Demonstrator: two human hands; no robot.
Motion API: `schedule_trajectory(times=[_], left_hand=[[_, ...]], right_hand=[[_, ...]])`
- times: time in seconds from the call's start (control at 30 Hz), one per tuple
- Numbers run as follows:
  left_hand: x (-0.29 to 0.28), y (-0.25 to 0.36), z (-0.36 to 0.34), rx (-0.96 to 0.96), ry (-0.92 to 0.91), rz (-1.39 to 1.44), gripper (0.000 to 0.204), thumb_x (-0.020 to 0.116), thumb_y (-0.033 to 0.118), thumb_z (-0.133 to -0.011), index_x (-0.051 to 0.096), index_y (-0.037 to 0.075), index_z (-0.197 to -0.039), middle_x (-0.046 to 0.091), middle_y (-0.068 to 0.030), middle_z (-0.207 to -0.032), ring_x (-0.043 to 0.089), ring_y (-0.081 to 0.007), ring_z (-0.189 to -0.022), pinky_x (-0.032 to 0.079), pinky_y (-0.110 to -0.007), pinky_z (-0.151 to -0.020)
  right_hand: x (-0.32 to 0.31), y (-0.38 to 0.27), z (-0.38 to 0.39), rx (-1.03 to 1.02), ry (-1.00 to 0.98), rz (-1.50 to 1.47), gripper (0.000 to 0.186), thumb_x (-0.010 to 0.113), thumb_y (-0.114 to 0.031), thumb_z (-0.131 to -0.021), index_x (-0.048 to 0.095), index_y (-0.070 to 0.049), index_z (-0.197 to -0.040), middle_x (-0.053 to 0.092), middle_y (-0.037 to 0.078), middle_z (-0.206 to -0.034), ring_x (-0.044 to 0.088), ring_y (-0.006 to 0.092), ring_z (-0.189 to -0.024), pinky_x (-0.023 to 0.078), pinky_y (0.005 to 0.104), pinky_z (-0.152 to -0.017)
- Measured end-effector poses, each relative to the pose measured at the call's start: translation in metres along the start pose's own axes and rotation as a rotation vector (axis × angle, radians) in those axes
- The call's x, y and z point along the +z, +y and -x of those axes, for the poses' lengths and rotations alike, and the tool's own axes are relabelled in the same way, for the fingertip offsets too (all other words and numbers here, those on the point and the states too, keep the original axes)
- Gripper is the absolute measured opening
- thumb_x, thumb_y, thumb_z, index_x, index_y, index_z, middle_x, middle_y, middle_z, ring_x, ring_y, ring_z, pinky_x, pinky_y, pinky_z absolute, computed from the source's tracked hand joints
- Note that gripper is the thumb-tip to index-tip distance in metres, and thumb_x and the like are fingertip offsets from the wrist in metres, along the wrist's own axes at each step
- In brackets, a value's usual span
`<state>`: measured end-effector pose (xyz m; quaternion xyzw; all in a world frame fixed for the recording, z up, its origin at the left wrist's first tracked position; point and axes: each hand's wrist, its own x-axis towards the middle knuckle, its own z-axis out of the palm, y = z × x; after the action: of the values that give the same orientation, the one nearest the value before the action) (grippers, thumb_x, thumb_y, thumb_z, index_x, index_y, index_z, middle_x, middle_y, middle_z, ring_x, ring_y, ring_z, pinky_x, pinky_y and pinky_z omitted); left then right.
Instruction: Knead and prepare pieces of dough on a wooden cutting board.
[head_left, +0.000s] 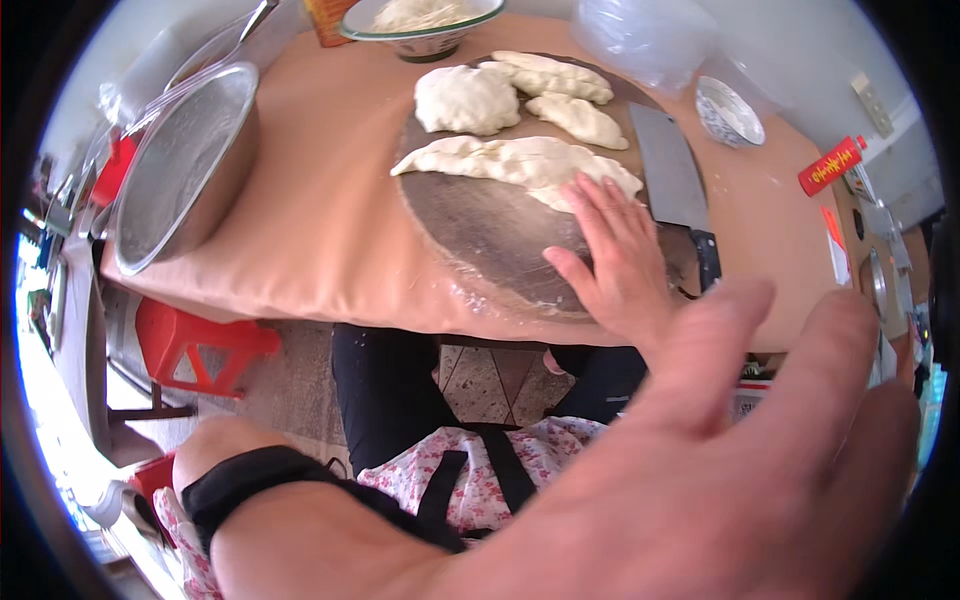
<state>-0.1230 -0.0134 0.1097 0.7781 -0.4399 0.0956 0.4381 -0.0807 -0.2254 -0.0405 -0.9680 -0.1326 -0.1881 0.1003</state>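
Note:
A long strip of dough (500,165) lies across the round wooden board (480,235). My right hand (618,250) rests palm down on the strip's right end, fingers spread and thumb pointing left. Close to the camera, large and somewhat blurred, my left hand (690,470) is raised with its fingers apart and nothing visible in it. It covers my right wrist. Behind the strip sit a rounded dough lump (466,100) and two smaller dough pieces (550,75). A cleaver (670,165) lies at the board's right side, its black handle toward me.
A big metal basin (185,170) stands on the table's left. At the back are a green-rimmed bowl (420,35) with pale contents and clear plastic bags (645,35). Right of the board are a small patterned bowl (728,112) and a red tube-shaped package (832,166). A red stool (195,345) stands below left.

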Motion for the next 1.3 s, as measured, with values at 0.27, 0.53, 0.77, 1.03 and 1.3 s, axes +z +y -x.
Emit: schedule_trajectory(times=[0.27,0.53,0.77,1.03,1.3], left_hand=[[-0.003,0.003,-0.010,0.014,-0.028,-0.063,0.019,0.064,0.004,-0.080,0.074,-0.001,-0.096,0.072,-0.0133,-0.101,0.069,-0.0244,-0.094,0.054,-0.034,-0.087],[0.023,-0.114,-0.016,-0.107,-0.079,-0.311,0.039,0.062,0.008,-0.084,0.062,0.006,-0.122,0.062,-0.0149,-0.120,0.058,-0.0340,-0.111,0.045,-0.043,-0.097],[0.052,-0.178,-0.021,-0.075,-0.040,-0.586,0.039,0.059,0.007,-0.082,0.063,0.014,-0.121,0.060,-0.0123,-0.119,0.055,-0.0310,-0.116,0.043,-0.047,-0.096],[0.052,-0.196,-0.026,-0.084,-0.084,-0.572,0.041,0.061,0.006,-0.083,0.063,0.017,-0.123,0.061,-0.0056,-0.117,0.056,-0.0278,-0.113,0.044,-0.046,-0.093],[0.050,-0.179,-0.006,-0.063,-0.048,-0.593,0.036,0.059,0.004,-0.083,0.067,0.015,-0.116,0.063,-0.0033,-0.109,0.058,-0.0253,-0.104,0.045,-0.043,-0.085]], right_hand=[[-0.001,0.000,-0.002,-0.027,0.037,-0.037,0.062,0.057,-0.047,-0.093,0.049,-0.004,-0.137,0.046,0.018,-0.144,0.038,0.0397,-0.135,0.029,0.0549,-0.109],[-0.008,0.001,0.003,0.010,0.047,-0.037,0.059,0.057,-0.044,-0.093,0.049,-0.004,-0.136,0.045,0.017,-0.145,0.038,0.0376,-0.136,0.029,0.0520,-0.110],[-0.008,-0.002,-0.002,0.038,0.038,-0.084,0.058,0.058,-0.043,-0.093,0.049,-0.007,-0.138,0.044,0.017,-0.146,0.037,0.0406,-0.136,0.029,0.0521,-0.110],[-0.004,0.002,-0.005,0.033,0.043,-0.015,0.057,0.061,-0.037,-0.092,0.049,-0.009,-0.139,0.043,0.019,-0.145,0.039,0.0412,-0.134,0.031,0.0501,-0.108],[-0.011,-0.002,0.000,0.004,0.053,-0.039,0.054,0.063,-0.033,-0.090,0.052,-0.008,-0.136,0.047,0.017,-0.142,0.044,0.0401,-0.128,0.034,0.0507,-0.105]])
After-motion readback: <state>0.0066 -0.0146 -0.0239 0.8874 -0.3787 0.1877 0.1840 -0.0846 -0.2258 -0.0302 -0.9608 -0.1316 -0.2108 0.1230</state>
